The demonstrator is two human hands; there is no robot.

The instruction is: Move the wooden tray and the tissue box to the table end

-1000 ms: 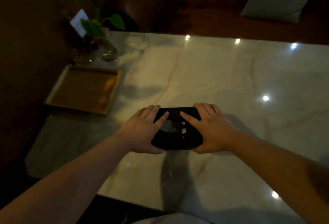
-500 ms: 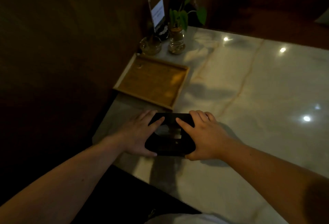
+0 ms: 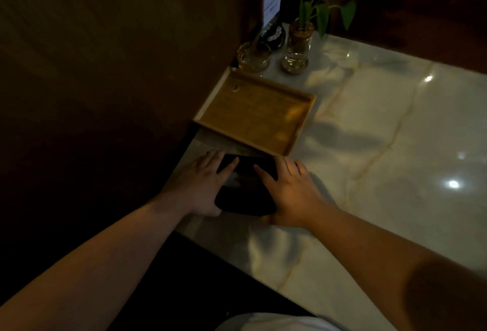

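Note:
A dark, flat tissue box (image 3: 246, 188) lies on the white marble table (image 3: 395, 146), close to its left end. My left hand (image 3: 201, 186) grips the box's left side and my right hand (image 3: 290, 193) grips its right side, fingers spread over the top. Just beyond the box sits the shallow wooden tray (image 3: 257, 114), empty, with its left rim at the table's edge beside the dark wall. The box's far edge is almost touching the tray's near rim.
Behind the tray stand a glass ashtray (image 3: 254, 56), a small dark dish (image 3: 272, 34), a glass vase with a green plant (image 3: 299, 49) and an upright card holder (image 3: 272, 1). A dark wood wall runs along the left. The table's near edge lies below my wrists.
Both hands have slid the tissue box leftward along the table until it sits right in front of the wooden tray. The view has swung left with it.

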